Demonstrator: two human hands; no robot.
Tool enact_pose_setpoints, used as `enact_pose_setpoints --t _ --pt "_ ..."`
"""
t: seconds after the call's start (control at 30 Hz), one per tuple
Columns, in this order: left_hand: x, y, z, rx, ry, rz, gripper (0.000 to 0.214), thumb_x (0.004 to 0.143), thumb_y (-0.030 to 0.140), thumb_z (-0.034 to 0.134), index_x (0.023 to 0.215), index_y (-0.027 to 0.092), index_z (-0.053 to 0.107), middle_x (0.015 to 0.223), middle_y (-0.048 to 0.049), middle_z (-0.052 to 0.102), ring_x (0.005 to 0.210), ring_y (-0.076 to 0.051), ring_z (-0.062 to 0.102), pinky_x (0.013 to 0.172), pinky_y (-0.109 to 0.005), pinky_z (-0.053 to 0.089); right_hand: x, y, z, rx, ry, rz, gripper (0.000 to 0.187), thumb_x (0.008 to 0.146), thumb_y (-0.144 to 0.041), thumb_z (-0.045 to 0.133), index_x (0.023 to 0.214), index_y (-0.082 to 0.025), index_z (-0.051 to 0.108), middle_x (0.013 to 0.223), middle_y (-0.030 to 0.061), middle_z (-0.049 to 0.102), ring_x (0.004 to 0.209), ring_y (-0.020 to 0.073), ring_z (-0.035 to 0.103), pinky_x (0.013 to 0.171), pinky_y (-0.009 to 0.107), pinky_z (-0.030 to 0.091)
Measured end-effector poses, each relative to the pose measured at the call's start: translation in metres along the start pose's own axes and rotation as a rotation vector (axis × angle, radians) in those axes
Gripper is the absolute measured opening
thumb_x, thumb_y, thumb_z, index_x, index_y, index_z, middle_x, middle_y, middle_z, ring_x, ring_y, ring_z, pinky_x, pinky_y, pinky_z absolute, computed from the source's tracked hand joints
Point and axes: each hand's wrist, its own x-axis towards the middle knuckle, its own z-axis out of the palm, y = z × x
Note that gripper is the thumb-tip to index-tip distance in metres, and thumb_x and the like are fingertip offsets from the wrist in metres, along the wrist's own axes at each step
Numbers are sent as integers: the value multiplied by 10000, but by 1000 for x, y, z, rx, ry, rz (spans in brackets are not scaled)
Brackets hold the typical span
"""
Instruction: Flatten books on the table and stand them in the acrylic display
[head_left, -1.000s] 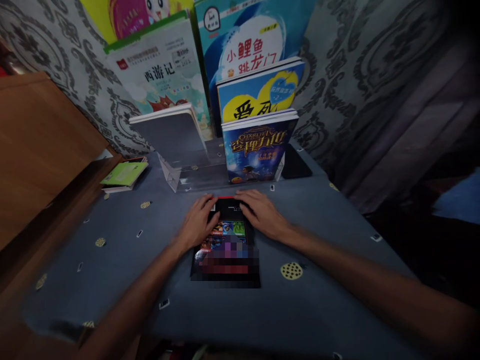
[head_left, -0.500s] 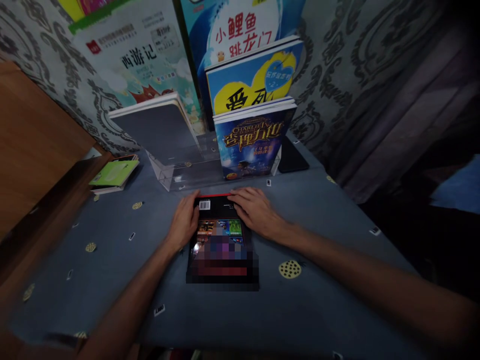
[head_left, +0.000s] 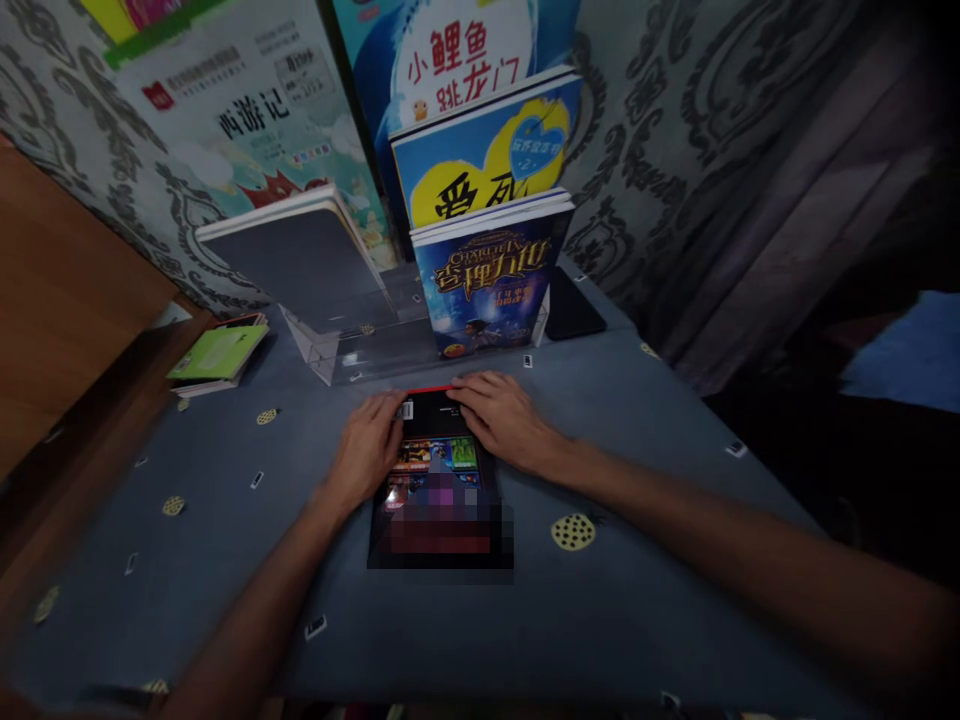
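A dark book (head_left: 431,460) lies flat on the table, back cover up, with colourful pictures, a barcode and a red edge at its far end. Its near part is pixelated. My left hand (head_left: 369,445) holds the far left corner, its fingers partly covering the barcode. At the far right corner, my right hand (head_left: 504,420) grips the book with fingers bent over the edge. Both thumbs lie along the cover's sides. Just beyond stands a clear book stand (head_left: 322,350) bearing a blue book with gold lettering (head_left: 491,280) and a grey-backed book (head_left: 300,250).
Behind stand a yellow-and-blue book (head_left: 480,150), a large blue book (head_left: 457,50) and a pale green book (head_left: 255,130) against patterned wallpaper. A green-covered stack (head_left: 221,355) is at left, a black flat object (head_left: 574,305) at right. A grey cloth with pineapples (head_left: 637,600) covers the table.
My left hand has slid inward over the book's far left corner and now covers more of the barcode. My right hand stays at its corner. The whole view has shifted slightly.
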Motion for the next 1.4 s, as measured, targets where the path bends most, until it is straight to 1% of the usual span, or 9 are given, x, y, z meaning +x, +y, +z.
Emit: enact_pose_setpoints --t 0.1,0.2,0.4,0.6,0.77,0.97,1.1,1.27,1.4 --pt "1 1 0 55 -26 19 325 994 207 450 1284 187 596 1270 -113 664 1162 -265 615 1007 -481 519 0 0 -1 21 -1 6 321 947 -135 494 1184 -209 698 1234 100 710 1131 276 599 948 466 469" --pt "0 0 1 88 -40 30 340 997 230 463 1312 197 587 1295 -106 644 1167 -257 605 1021 -473 510 0 0 -2 58 -5 26 323 941 -128 495 1182 -195 699 1222 114 711 1130 283 602 945 476 470" --pt "-3 3 3 134 -42 22 364 1017 252 424 1344 195 574 1362 -125 611 1247 -267 567 1057 -497 486 1 2 -4 119 12 93 299 935 -136 502 1136 -187 717 1164 117 721 1092 281 621 931 461 487" --pt "-1 7 -2 176 -76 10 365 1019 249 415 1334 187 587 1369 -134 617 1236 -276 587 1046 -508 488 2 15 -6 289 172 217 344 933 -120 446 1148 -202 701 1085 93 730 1022 247 656 912 416 519" --pt "4 13 -2 172 -92 62 362 1014 260 435 1333 181 589 1353 -129 632 1246 -275 584 1072 -498 472 3 22 -4 323 267 285 323 910 -132 456 1121 -204 689 1018 76 741 946 237 682 887 396 534" --pt "19 36 10 150 -156 147 379 1026 274 416 1358 173 567 1397 -122 608 1303 -270 551 1103 -482 442 4 17 -5 340 263 329 311 920 -145 441 1122 -188 674 930 74 739 849 225 692 825 371 542" --pt "33 50 19 147 -168 199 383 1028 256 398 1363 169 560 1397 -126 605 1305 -262 544 1097 -466 432 4 16 -6 324 259 333 329 917 -132 437 1152 -187 661 935 75 747 841 224 692 826 369 538" --pt "44 56 24 110 -162 225 389 1028 240 379 1369 180 554 1346 -122 623 1241 -258 561 1039 -460 456 4 18 -6 321 230 334 368 907 -113 429 1198 -175 646 993 86 754 890 233 698 866 379 533" --pt "45 57 25 102 -162 224 391 1018 230 386 1367 167 551 1304 -124 632 1182 -274 567 987 -465 470 3 17 -7 304 190 323 377 917 -112 426 1222 -180 637 989 82 756 893 230 704 840 366 534"
